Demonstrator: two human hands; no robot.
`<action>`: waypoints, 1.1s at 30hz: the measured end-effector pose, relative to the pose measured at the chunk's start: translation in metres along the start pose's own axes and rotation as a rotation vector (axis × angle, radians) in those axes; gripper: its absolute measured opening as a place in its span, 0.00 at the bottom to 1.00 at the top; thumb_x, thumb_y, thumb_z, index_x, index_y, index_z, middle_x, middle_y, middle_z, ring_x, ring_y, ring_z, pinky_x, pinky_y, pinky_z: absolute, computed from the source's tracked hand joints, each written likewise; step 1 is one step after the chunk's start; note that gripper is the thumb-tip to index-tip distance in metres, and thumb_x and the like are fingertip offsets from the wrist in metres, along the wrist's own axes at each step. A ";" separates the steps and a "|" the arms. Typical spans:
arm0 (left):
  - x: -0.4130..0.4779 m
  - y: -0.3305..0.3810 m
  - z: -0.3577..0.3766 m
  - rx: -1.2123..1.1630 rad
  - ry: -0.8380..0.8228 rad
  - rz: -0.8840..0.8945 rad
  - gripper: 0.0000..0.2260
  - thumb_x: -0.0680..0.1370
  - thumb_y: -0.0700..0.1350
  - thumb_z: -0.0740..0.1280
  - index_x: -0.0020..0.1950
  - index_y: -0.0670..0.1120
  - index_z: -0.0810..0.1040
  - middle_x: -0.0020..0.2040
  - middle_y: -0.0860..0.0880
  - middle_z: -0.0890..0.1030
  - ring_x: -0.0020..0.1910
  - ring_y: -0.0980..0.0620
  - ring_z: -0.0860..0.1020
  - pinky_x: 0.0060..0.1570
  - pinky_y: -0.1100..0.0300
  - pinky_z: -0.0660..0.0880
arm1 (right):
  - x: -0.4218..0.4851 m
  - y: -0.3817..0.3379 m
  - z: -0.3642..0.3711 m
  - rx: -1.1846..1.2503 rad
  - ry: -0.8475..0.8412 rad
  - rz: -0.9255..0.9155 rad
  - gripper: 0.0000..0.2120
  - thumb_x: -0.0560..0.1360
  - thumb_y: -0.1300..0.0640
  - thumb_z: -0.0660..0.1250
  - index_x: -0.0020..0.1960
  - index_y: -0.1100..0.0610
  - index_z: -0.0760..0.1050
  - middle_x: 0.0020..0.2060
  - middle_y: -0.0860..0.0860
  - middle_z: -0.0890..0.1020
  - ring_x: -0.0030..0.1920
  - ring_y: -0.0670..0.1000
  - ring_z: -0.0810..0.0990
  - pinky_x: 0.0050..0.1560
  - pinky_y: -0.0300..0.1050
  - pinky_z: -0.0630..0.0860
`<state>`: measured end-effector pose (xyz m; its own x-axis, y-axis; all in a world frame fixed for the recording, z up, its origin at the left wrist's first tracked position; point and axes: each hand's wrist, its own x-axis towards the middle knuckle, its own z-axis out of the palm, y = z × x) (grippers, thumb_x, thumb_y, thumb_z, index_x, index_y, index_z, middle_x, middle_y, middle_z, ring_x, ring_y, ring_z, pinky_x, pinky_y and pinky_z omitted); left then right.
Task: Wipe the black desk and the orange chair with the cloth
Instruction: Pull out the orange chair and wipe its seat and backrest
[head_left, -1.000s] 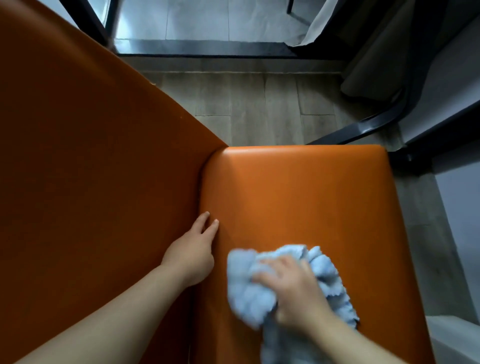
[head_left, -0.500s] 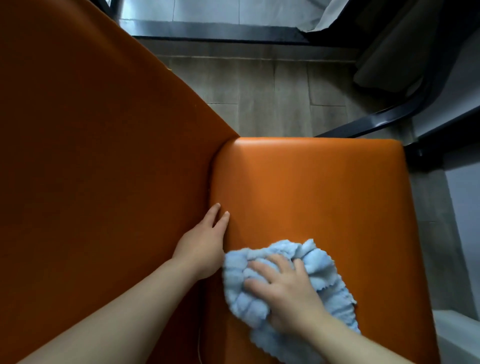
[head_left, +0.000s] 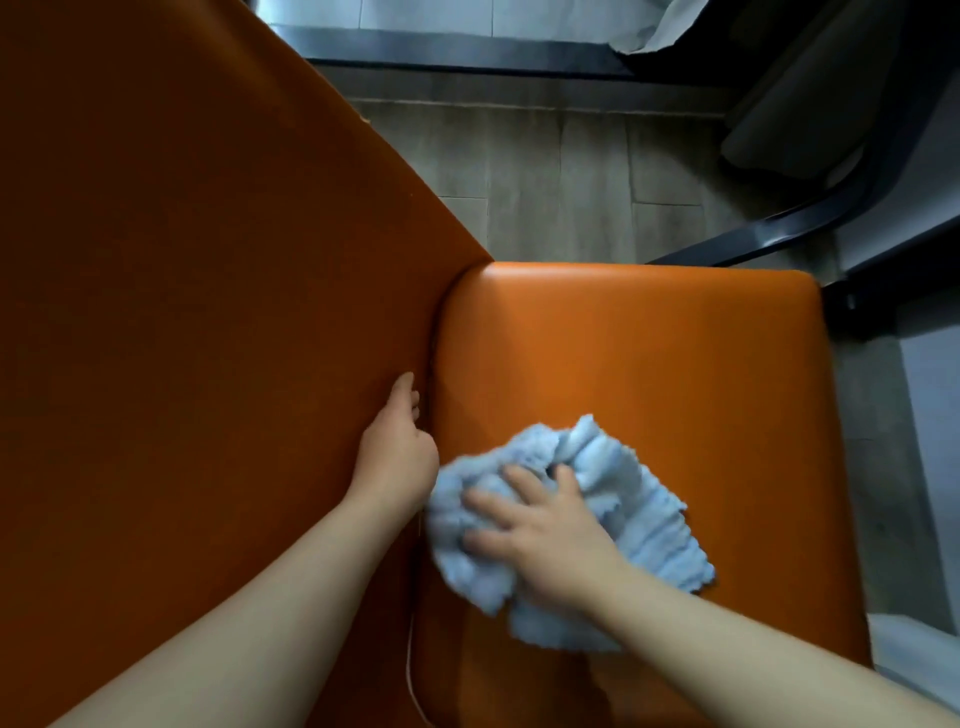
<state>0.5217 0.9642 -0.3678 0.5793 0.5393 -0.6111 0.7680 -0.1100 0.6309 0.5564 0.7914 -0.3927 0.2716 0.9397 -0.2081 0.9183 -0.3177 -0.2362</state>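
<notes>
Grey wood-look plank floor (head_left: 561, 171), boards running away from the viewer, pale joints showing. Dark metal threshold strip (head_left: 467, 52) across the far edge — beyond it, lighter grey tiles (head_left: 415, 13) catching daylight. Dark grey curtain fabric (head_left: 795, 119) bunched at upper right. Curved black metal bar (head_left: 769, 231) low over the floor — what it belongs to cannot be told.

There is one camera, on the person's head. It looks forward and down, close over the chair (head_left: 649, 364), with the floor (head_left: 561, 182) farther off.
</notes>
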 end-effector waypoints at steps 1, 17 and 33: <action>-0.002 0.001 -0.001 0.090 -0.030 0.027 0.31 0.75 0.29 0.52 0.77 0.46 0.55 0.74 0.45 0.63 0.73 0.49 0.63 0.73 0.56 0.59 | -0.013 0.002 -0.003 0.023 -0.003 -0.015 0.17 0.63 0.50 0.55 0.43 0.42 0.80 0.53 0.42 0.81 0.52 0.55 0.73 0.37 0.50 0.72; -0.033 -0.022 0.011 0.608 -0.274 0.334 0.33 0.78 0.37 0.56 0.77 0.57 0.45 0.78 0.51 0.43 0.77 0.50 0.49 0.73 0.56 0.55 | -0.011 -0.003 0.005 0.021 0.124 0.240 0.34 0.52 0.54 0.76 0.56 0.47 0.68 0.59 0.45 0.80 0.58 0.56 0.69 0.43 0.54 0.73; -0.033 0.007 -0.009 -0.042 0.353 0.118 0.18 0.80 0.35 0.55 0.68 0.45 0.69 0.64 0.45 0.75 0.63 0.48 0.74 0.62 0.59 0.68 | 0.055 -0.022 -0.005 0.060 0.077 0.320 0.16 0.70 0.51 0.65 0.58 0.45 0.75 0.62 0.45 0.75 0.61 0.58 0.72 0.46 0.60 0.72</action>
<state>0.5058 0.9528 -0.3388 0.5272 0.7807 -0.3354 0.6856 -0.1577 0.7107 0.5526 0.8510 -0.3938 0.5665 0.7972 -0.2086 0.7651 -0.6029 -0.2264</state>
